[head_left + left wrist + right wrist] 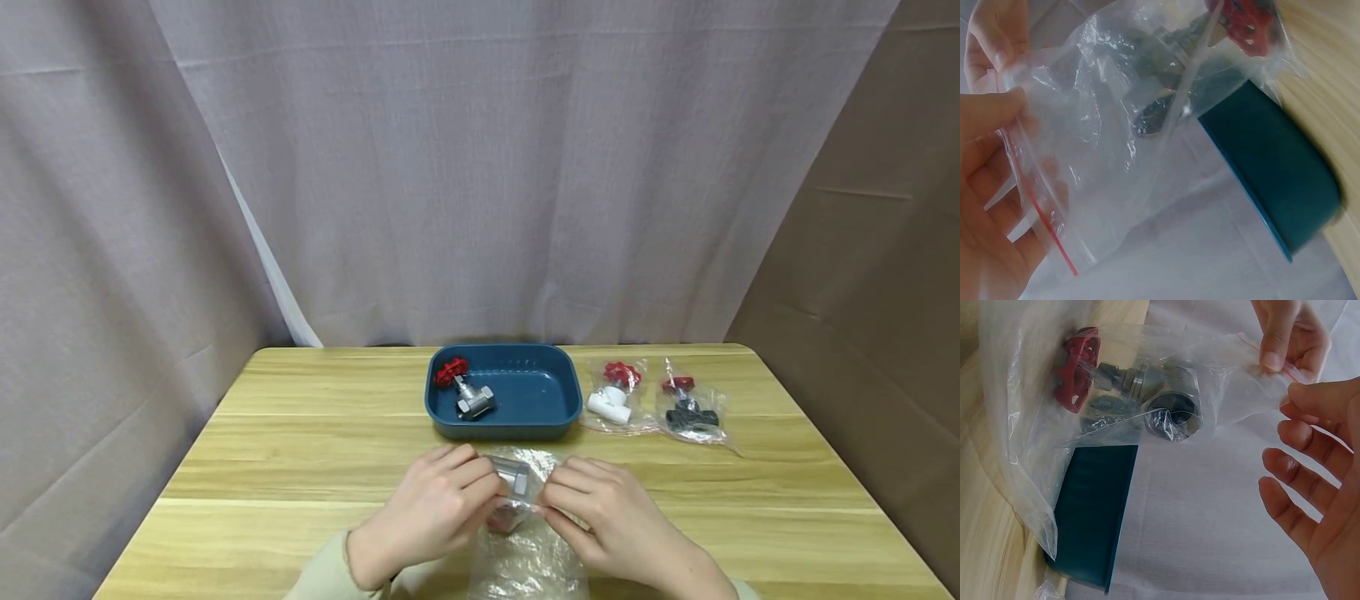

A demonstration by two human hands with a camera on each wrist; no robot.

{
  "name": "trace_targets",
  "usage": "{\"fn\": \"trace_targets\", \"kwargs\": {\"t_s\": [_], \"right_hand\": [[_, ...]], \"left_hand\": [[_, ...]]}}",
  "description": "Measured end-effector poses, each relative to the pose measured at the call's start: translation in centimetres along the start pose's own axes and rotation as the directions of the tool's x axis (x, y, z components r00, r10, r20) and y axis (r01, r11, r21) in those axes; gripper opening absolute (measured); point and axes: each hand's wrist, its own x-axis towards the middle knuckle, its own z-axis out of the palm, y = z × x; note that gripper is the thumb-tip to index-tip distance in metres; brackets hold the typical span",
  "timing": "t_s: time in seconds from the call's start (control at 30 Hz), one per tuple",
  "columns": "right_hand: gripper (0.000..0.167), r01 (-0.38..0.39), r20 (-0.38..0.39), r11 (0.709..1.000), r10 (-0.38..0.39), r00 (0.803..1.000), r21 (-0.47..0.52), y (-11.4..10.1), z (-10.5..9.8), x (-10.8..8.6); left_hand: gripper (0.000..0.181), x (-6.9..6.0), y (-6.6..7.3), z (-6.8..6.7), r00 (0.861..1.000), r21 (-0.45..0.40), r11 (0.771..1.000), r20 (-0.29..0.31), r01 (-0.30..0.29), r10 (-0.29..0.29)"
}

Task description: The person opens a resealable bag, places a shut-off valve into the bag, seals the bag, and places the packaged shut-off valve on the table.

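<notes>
Bag (531, 558) in front, tray (504, 432) beyond, bagged valves (610, 406) right, open tabletop (300, 458) left

A grey metal valve (1175, 412) hung, red handwheel (1077, 378) downward, in a clear red-striped plastic bag (1085, 169) above the table (262, 533), toward its near edge.

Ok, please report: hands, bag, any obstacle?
Left hand, right hand: both pinch clear bag by its red-striped edge. Metal valve inside. Blue tray beyond; no obstruction seen.

Between hands (442, 504) (611, 517): thin, glossy, wrinkled clear plastic bag (1091, 156); smooth grey metal valve (1175, 419) inside. Beyond hands: smooth plastic-looking tray (510, 432). Right of that: smooth white plastic-looking fitting (609, 407). Under hands: wood-grain table (300, 467). Farthest: matt cloth curtain (480, 208).
</notes>
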Motion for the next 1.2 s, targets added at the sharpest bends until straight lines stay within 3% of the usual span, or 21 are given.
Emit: {"fn": "trace_targets", "kwargs": {"t_s": [0.7,1.2], "right_hand": [[0.009,0.006,0.024,1.000,-0.006,1.000,0.008,0.0,-0.1,-0.2],[0.014,0.017,0.022,1.000,-0.017,1.000,-0.002,0.2,-0.1,-0.3]], "left_hand": [[0.009,-1.9,-1.1,-0.8,0.999,0.018,0.999,0.019,0.030,-0.030],[0.013,-3.4,-2.2,-1.3,0.996,0.038,0.995,0.010,0.090,-0.091]]}}
